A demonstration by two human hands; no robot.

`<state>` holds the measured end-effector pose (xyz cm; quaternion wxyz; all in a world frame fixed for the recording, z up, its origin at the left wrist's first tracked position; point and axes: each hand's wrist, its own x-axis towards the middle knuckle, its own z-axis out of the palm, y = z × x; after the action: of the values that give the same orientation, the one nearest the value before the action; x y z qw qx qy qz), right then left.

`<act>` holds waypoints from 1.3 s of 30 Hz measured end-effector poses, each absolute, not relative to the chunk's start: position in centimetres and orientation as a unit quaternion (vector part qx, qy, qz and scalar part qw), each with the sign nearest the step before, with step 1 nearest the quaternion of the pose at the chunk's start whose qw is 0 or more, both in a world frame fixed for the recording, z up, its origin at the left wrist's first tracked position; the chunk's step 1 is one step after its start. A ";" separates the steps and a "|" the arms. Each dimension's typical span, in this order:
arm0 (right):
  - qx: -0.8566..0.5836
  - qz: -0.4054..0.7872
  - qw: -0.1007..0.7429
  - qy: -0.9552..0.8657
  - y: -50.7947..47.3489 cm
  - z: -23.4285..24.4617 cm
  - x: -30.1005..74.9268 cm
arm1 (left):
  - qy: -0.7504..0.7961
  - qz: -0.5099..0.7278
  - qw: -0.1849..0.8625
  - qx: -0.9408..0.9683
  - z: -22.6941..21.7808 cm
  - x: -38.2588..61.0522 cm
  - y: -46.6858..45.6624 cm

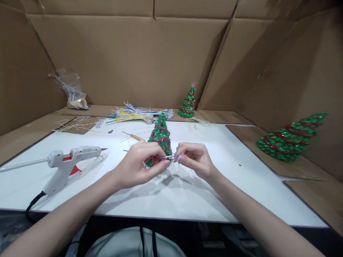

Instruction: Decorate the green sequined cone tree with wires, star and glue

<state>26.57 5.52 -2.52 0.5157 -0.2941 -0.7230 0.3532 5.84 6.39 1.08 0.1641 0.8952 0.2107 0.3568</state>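
My left hand is closed, pinching a thin wire between thumb and fingers. Opposite it, my right hand pinches a small, clear sparkly ornament, which looks like a star. The wire's end meets the ornament between both hands; whether they are joined I cannot make out. Just behind the hands stands a green tabletop Christmas tree with red garlands and a bare tip, its lower part partly hidden by the left hand. A wooden-handled awl lies beyond the left hand.
At left rests a white glue gun with a metal tip and cord. Bundled wires lie at the back. Another tree, star-topped, stands back right; a third tree lies tilted at right. Cardboard walls enclose the white table.
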 end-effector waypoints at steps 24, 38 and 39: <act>-0.273 0.431 0.536 -0.673 5.9 -3.2 26.9 | 0.237 0.311 0.151 0.908 1.0 5.8 6.6; -0.272 0.459 0.568 -0.627 5.9 -2.7 26.6 | 0.240 0.346 0.224 0.879 0.9 5.7 6.3; -0.274 0.457 0.565 -0.630 5.9 -2.8 26.6 | 0.237 0.354 0.228 0.876 0.9 5.7 6.3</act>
<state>26.64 5.91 -2.78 0.5648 -0.2742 -0.6298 0.4574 5.67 6.29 0.91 0.2276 0.8755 0.2374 0.3540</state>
